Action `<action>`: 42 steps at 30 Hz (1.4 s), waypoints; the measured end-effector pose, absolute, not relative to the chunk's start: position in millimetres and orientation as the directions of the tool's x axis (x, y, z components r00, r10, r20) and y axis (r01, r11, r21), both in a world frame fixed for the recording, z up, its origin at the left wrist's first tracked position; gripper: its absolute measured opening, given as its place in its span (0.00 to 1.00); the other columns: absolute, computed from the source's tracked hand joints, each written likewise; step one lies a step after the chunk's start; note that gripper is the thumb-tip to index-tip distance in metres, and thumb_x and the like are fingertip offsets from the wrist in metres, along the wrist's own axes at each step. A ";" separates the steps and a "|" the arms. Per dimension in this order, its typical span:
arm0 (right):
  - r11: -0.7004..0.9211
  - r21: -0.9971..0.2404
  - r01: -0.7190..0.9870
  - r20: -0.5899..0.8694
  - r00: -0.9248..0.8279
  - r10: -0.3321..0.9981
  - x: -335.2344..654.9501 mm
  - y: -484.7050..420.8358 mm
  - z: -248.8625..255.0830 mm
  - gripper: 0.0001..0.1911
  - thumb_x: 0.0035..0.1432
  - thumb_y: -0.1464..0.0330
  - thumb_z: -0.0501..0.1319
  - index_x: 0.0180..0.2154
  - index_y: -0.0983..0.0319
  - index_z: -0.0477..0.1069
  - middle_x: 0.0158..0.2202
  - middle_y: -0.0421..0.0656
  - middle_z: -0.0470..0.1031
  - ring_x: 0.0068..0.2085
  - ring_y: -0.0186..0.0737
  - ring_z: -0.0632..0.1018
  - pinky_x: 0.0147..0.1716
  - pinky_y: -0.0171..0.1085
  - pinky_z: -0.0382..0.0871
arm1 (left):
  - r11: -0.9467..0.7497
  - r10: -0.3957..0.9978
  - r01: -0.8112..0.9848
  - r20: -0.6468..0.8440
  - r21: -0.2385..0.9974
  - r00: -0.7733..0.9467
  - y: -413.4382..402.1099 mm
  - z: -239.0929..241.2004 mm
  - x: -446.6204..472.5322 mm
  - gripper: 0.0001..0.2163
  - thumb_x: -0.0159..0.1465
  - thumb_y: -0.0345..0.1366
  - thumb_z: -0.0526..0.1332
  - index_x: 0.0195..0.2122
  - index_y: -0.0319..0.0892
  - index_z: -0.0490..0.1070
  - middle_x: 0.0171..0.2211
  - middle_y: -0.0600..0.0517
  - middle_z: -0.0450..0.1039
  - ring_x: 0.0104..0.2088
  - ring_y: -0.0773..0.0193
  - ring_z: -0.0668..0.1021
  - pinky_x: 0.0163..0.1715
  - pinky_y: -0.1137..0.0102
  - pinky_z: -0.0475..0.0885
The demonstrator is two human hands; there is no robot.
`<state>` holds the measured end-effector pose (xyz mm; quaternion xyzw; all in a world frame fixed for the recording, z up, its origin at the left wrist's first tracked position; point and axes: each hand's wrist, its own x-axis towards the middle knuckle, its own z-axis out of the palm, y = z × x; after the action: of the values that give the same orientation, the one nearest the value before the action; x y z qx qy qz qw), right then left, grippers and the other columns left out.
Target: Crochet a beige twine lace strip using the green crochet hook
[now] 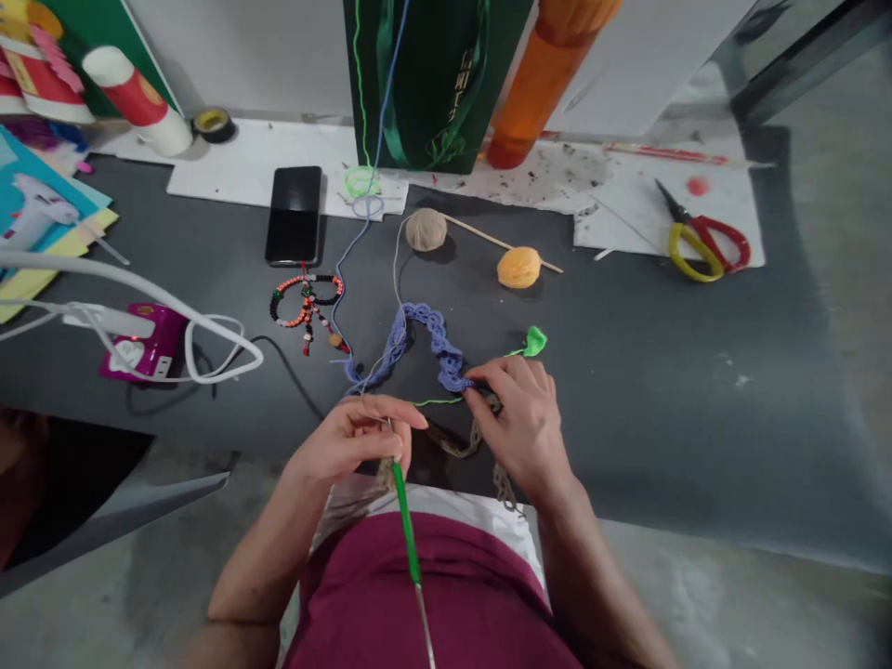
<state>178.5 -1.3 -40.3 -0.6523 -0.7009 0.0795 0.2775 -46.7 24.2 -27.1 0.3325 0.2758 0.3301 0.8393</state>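
At the table's near edge, my left hand point(359, 439) is closed around a crochet hook point(406, 520) with a green handle and a bit of beige crochet work point(386, 474). The hook's handle points down toward my lap. To the right, my right hand point(519, 418) pinches the end of a blue-purple crocheted strip point(433, 325), which arches across the table between both hands. Below the right hand hangs a beige crocheted length point(503, 485). A beige yarn ball point(426, 229) lies beyond the strip, its strand running down to my left hand. A small green crocheted piece point(534, 341) lies just past my right hand.
A yellow yarn ball point(519, 268) lies beside a thin stick point(480, 234). Further off are a phone point(294, 216), a beaded bracelet point(307, 299), scissors point(703, 243), a dark green bag point(432, 93) and an orange bottle point(536, 84). White cables point(139, 269) cross at left.
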 end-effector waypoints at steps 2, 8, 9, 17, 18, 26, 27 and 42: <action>0.145 -0.542 0.828 0.328 0.049 0.943 177.1 0.4 -36.3 0.08 0.66 0.73 0.61 0.38 0.56 0.78 0.38 0.46 0.82 0.41 0.50 0.78 0.41 0.47 0.70 | 0.581 0.765 -0.420 -0.291 0.697 0.574 30.3 -25.3 -46.7 0.11 0.56 0.42 0.78 0.37 0.43 0.85 0.20 0.57 0.71 0.17 0.71 0.70 0.19 0.74 0.66; 0.291 -0.725 0.625 0.468 0.136 0.874 176.1 2.5 -27.7 0.14 0.66 0.77 0.60 0.42 0.53 0.81 0.34 0.40 0.85 0.34 0.42 0.84 0.35 0.42 0.81 | 0.788 0.564 -0.238 -0.511 0.568 0.649 38.2 -20.3 -37.8 0.21 0.57 0.33 0.76 0.52 0.42 0.81 0.25 0.57 0.75 0.20 0.71 0.75 0.19 0.77 0.65; 0.339 -0.721 0.605 0.504 0.120 0.856 175.5 3.2 -27.7 0.16 0.66 0.78 0.60 0.42 0.53 0.82 0.35 0.40 0.86 0.34 0.42 0.85 0.36 0.42 0.82 | 0.814 0.517 -0.196 -0.530 0.546 0.672 39.4 -19.7 -34.9 0.23 0.57 0.33 0.75 0.55 0.41 0.80 0.25 0.57 0.76 0.20 0.71 0.76 0.19 0.77 0.66; 0.434 -0.729 0.529 0.517 0.011 0.856 177.7 5.2 -23.6 0.18 0.65 0.81 0.61 0.43 0.54 0.83 0.40 0.43 0.86 0.38 0.41 0.86 0.40 0.42 0.83 | 0.872 0.476 -0.242 -0.621 0.425 0.623 56.5 -20.8 -6.7 0.20 0.51 0.35 0.80 0.42 0.40 0.77 0.26 0.59 0.76 0.19 0.72 0.77 0.21 0.76 0.73; 0.434 -0.747 0.503 0.503 0.001 0.864 178.0 4.7 -21.5 0.18 0.65 0.80 0.60 0.44 0.54 0.83 0.40 0.43 0.86 0.39 0.41 0.86 0.40 0.42 0.83 | 0.873 0.473 -0.237 -0.621 0.427 0.625 57.6 -20.7 -4.4 0.19 0.50 0.35 0.81 0.40 0.40 0.77 0.25 0.59 0.76 0.19 0.72 0.77 0.21 0.77 0.72; 0.370 -0.871 0.322 0.402 0.037 0.915 173.1 3.5 -19.0 0.14 0.65 0.77 0.66 0.46 0.53 0.81 0.39 0.42 0.86 0.40 0.43 0.85 0.39 0.43 0.81 | 0.856 0.507 -0.249 -0.635 0.454 0.583 56.6 -22.9 -1.1 0.19 0.49 0.37 0.81 0.37 0.40 0.76 0.24 0.58 0.76 0.19 0.71 0.76 0.20 0.77 0.69; 0.365 -0.862 0.352 0.414 0.074 0.907 172.9 3.4 -20.7 0.15 0.65 0.78 0.65 0.46 0.53 0.81 0.38 0.41 0.86 0.39 0.43 0.84 0.39 0.43 0.81 | 0.851 0.513 -0.247 -0.632 0.463 0.581 56.2 -23.4 -1.4 0.17 0.49 0.37 0.81 0.34 0.40 0.76 0.24 0.57 0.76 0.19 0.71 0.76 0.20 0.78 0.69; 0.449 -0.818 0.360 0.484 0.008 0.875 176.2 1.0 -26.1 0.10 0.66 0.76 0.63 0.42 0.55 0.78 0.43 0.43 0.86 0.43 0.44 0.81 0.44 0.45 0.77 | 0.858 0.513 -0.267 -0.687 0.439 0.515 56.9 -17.8 -1.2 0.22 0.49 0.35 0.81 0.44 0.39 0.79 0.23 0.58 0.77 0.19 0.70 0.77 0.19 0.78 0.68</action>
<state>176.2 1.0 -26.1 -0.4665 -0.6621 0.2405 0.5349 -1.2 56.9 -17.8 0.1402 0.4372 0.2270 0.8589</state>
